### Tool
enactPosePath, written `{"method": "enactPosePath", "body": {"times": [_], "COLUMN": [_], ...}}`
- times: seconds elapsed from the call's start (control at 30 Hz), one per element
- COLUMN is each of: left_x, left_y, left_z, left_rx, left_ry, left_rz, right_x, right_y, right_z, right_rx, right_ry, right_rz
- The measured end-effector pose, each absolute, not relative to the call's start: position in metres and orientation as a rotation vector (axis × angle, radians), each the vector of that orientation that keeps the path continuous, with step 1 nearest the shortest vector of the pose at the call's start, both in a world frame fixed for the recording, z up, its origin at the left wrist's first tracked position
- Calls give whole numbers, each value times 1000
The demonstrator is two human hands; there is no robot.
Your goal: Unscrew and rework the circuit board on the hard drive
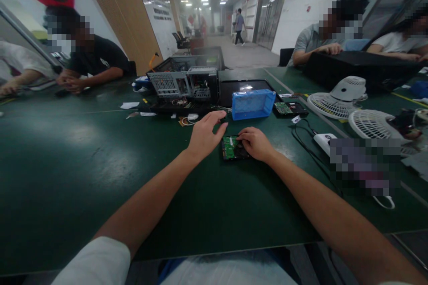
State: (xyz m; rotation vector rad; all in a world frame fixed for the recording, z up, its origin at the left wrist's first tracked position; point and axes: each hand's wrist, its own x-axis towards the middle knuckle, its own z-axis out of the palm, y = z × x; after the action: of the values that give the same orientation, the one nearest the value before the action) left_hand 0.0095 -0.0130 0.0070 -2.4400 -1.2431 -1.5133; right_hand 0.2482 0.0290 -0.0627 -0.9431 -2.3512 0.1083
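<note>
A hard drive (pixel 232 148) lies circuit board up on the green table (pixel 100 164), its green board showing. My right hand (pixel 254 142) rests on the drive's right side, fingers curled down onto it. My left hand (pixel 204 134) hovers just left of the drive, fingers apart and reaching forward, the thumb near the drive's upper left corner. It holds nothing that I can see.
Behind the hands stand a blue plastic bin (pixel 253 103), an opened computer case (pixel 187 82) and a second drive (pixel 289 108). Two white fans (pixel 337 98) and black cables (pixel 307 142) lie to the right. Other people sit around the table.
</note>
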Motion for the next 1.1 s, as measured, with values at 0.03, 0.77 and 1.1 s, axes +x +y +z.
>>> {"method": "enactPosePath", "body": {"times": [0.03, 0.77, 1.1], "left_x": [9, 11, 13], "left_y": [-13, -13, -12], "left_z": [7, 6, 4], "left_rx": [-2436, -2428, -2544], "left_ry": [-1267, -1438, -1438], "left_rz": [-1500, -1731, -1707], "right_x": [248, 249, 249], "right_y": [29, 29, 29], "right_z": [-63, -62, -63], "right_rx": [-942, -939, -946], "right_ry": [-2350, -2345, -2349], "right_rz": [108, 119, 112]}}
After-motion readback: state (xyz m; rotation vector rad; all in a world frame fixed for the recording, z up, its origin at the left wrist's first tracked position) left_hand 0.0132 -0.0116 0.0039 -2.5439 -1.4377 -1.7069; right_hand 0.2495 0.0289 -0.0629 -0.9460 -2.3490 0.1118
